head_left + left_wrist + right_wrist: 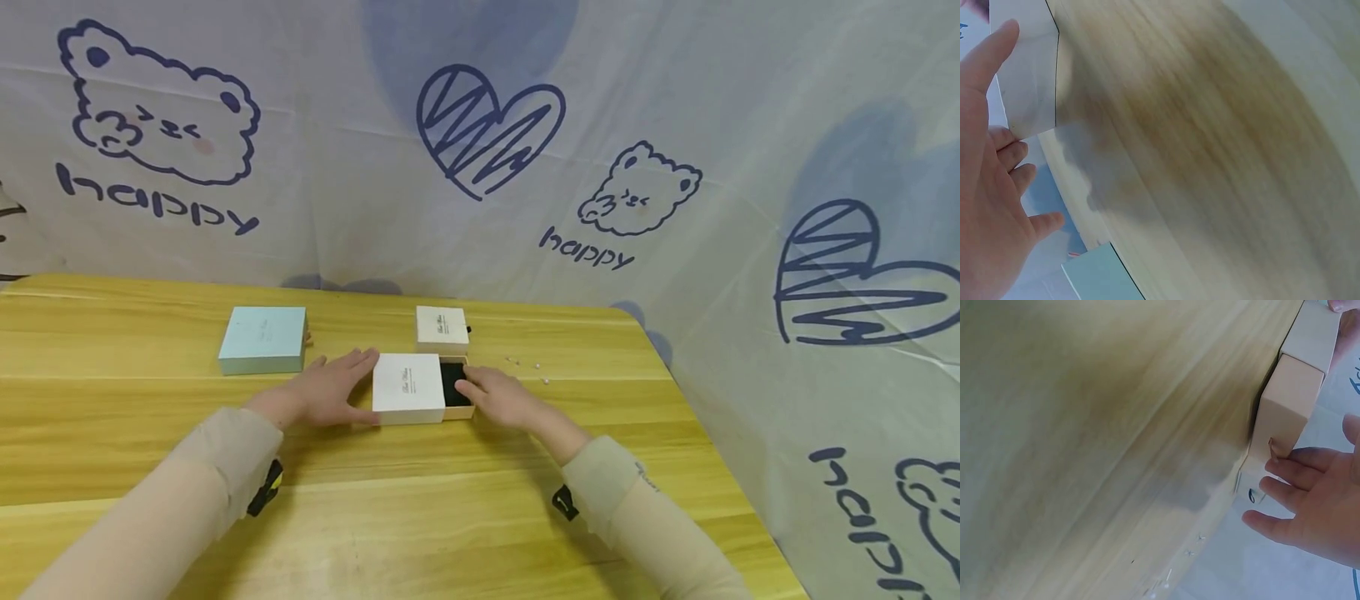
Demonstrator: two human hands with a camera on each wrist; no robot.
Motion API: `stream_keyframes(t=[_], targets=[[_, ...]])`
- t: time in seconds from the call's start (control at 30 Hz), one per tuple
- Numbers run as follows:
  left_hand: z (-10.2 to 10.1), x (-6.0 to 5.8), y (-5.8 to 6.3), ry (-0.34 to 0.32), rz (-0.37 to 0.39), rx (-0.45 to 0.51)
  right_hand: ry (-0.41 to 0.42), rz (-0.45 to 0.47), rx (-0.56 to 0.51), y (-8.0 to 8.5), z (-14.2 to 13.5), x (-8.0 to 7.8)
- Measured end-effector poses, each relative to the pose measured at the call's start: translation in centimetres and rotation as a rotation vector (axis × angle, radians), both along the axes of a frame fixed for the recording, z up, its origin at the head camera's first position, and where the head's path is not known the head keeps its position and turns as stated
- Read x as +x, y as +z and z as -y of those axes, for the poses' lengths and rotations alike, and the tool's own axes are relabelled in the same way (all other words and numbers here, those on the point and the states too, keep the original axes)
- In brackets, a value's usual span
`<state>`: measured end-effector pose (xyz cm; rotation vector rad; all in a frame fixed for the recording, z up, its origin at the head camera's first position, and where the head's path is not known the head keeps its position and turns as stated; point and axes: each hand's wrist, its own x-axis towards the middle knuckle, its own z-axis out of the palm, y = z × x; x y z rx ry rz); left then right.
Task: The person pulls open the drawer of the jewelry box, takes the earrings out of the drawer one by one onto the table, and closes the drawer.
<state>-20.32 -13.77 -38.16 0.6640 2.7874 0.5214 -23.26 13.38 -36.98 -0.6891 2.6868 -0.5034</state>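
Observation:
A white drawer-style gift box (408,383) lies on the table with its drawer (454,392) partly out to the right, showing a black lining. My left hand (330,387) holds the box's left end; its thumb (997,53) lies along the near side and the fingers are toward the far corner. At the drawer's outer end is my right hand (502,396), fingertips touching it beside a small ribbon pull (1274,449). The right thumb sits above the drawer, apart from the fingers.
A smaller white box (442,327) with a dark pull stands just behind. To the left lies a light blue box (264,340). Several tiny earring-like pieces (537,367) are scattered right of the boxes. A printed cloth (337,150) hangs behind the wooden table (420,517).

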Motion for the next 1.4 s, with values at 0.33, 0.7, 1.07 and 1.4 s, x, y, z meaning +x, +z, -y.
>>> stream_keyframes(t=[0.33,0.7,1.07,1.4], targets=[[0.0,-0.1,-0.1,0.005,0.008,0.0,-0.04,0.011,-0.006,0.3,0.4,0.2],[0.1,-0.1,-0.1,0.012,0.021,0.004,-0.032,0.018,-0.011,0.3,0.9,0.2],[-0.2,-0.2,0.1,0.013,0.021,0.002,0.016,-0.001,-0.039,0.1,2.0,0.4],[-0.2,-0.3,0.0,0.028,0.019,-0.003,0.099,-0.05,-0.009,-0.2,3.4,0.4]])
